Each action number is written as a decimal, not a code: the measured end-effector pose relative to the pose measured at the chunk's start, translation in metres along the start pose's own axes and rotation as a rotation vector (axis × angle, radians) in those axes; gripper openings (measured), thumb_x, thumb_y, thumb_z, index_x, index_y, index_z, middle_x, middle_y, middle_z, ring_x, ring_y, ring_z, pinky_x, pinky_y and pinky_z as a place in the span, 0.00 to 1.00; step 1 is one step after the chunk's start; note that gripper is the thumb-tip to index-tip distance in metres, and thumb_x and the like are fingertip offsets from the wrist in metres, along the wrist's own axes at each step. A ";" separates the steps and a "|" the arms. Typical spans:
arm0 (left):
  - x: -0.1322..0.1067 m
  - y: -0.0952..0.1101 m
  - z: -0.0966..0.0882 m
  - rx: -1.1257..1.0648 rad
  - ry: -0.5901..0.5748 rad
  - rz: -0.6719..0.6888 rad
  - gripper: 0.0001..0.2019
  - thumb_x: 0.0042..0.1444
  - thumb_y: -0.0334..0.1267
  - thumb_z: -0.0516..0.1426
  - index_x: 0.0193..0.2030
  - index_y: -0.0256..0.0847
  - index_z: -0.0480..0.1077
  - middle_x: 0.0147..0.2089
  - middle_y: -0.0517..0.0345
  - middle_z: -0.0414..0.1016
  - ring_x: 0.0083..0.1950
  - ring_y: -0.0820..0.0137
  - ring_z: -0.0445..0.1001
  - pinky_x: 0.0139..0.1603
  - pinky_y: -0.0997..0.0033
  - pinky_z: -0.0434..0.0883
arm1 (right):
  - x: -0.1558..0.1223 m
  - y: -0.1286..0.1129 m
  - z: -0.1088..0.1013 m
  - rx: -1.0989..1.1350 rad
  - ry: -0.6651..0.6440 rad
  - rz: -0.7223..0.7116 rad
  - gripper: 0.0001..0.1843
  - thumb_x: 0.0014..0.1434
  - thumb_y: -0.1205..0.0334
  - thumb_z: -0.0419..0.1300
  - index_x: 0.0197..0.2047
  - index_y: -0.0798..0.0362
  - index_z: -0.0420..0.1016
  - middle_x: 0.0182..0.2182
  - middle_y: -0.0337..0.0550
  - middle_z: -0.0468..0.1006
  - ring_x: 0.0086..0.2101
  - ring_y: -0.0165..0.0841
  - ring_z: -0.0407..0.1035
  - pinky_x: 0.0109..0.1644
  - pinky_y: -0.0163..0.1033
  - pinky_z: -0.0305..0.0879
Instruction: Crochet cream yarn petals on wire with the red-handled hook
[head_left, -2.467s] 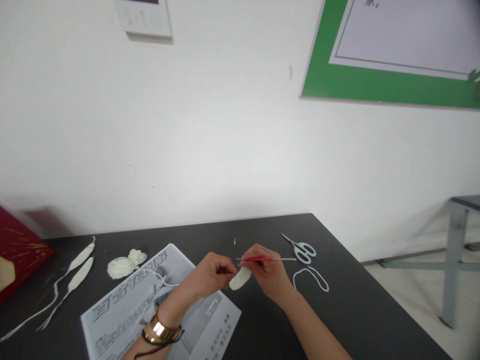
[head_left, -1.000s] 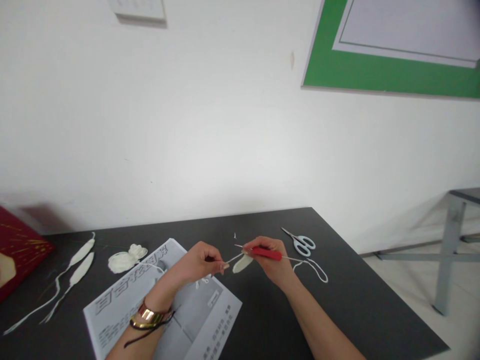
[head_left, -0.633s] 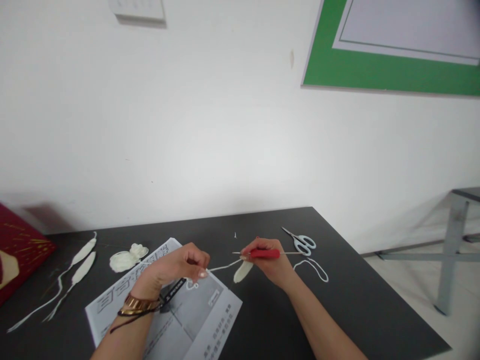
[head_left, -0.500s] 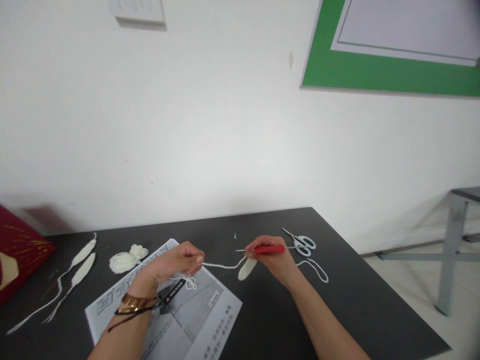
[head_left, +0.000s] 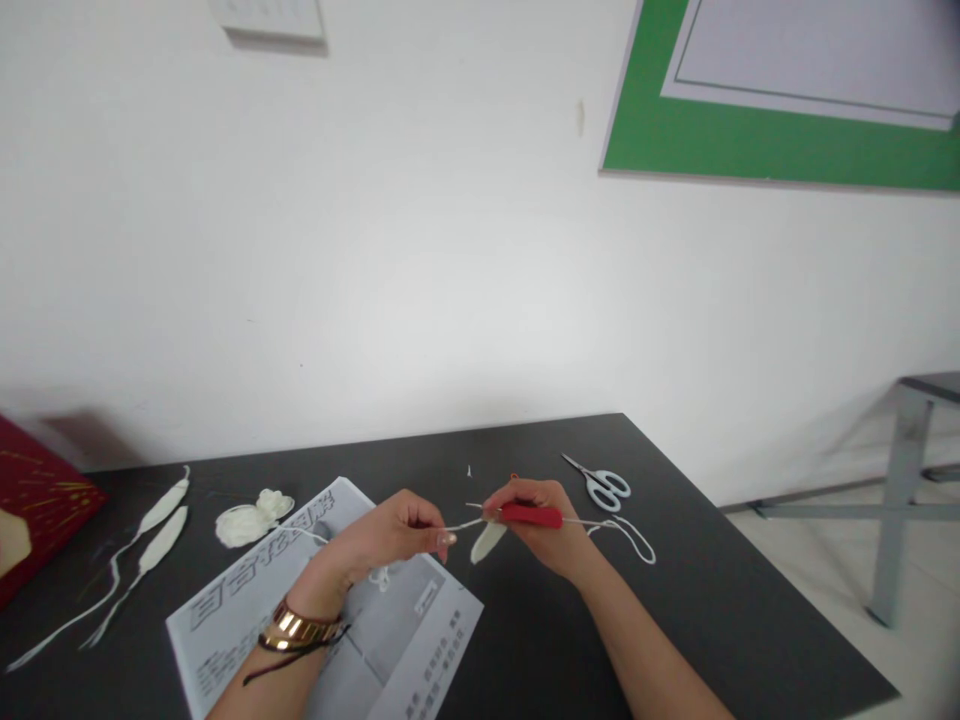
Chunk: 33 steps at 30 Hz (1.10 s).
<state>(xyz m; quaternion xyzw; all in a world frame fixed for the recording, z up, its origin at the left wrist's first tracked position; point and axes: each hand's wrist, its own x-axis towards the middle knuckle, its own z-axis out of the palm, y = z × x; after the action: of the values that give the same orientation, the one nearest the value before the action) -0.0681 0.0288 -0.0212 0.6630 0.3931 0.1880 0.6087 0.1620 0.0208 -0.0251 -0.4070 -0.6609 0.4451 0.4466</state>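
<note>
Hands (head_left: 401, 525) (head_left: 556, 546) hold yarn (head_left: 463, 526) and seemingly a hook (head_left: 532, 516), inside table's edge (head_left: 427, 438).

Hook (head_left: 531, 515): red grip, thin tip pointing left, near-horizontal in right hand (head_left: 553, 540). Off-white piece (head_left: 487, 542): elongated, slanted, just below the tip. Yarn (head_left: 463, 526): white strand, roughly straight, between piece and left hand (head_left: 401, 530).

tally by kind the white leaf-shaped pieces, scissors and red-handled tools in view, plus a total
white leaf-shaped pieces: 3 (two on the desk, one in the right hand)
scissors: 1
red-handled tool: 1
total: 5
</note>
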 end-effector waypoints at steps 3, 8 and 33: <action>-0.002 -0.001 -0.008 -0.014 -0.020 0.016 0.21 0.50 0.53 0.57 0.22 0.33 0.71 0.17 0.63 0.60 0.19 0.78 0.52 0.21 0.74 0.48 | 0.000 0.000 -0.002 -0.010 -0.012 0.000 0.04 0.48 0.63 0.65 0.29 0.54 0.79 0.27 0.44 0.81 0.29 0.35 0.74 0.34 0.37 0.68; -0.007 -0.005 -0.012 -0.055 -0.042 0.023 0.23 0.51 0.53 0.55 0.15 0.38 0.61 0.15 0.63 0.58 0.18 0.77 0.53 0.21 0.73 0.51 | 0.001 0.003 -0.006 -0.044 0.019 -0.034 0.03 0.49 0.63 0.64 0.29 0.53 0.79 0.28 0.44 0.81 0.30 0.36 0.75 0.36 0.38 0.68; 0.010 -0.010 -0.013 0.177 0.424 0.017 0.20 0.46 0.51 0.60 0.16 0.36 0.66 0.14 0.67 0.52 0.19 0.78 0.48 0.23 0.71 0.42 | 0.006 0.003 -0.003 0.213 0.406 -0.009 0.05 0.44 0.61 0.68 0.27 0.51 0.79 0.26 0.42 0.81 0.27 0.35 0.74 0.32 0.38 0.71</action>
<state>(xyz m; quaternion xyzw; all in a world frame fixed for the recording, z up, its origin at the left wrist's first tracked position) -0.0738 0.0444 -0.0303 0.6629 0.5214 0.2931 0.4504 0.1638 0.0278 -0.0260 -0.4361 -0.5086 0.4192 0.6127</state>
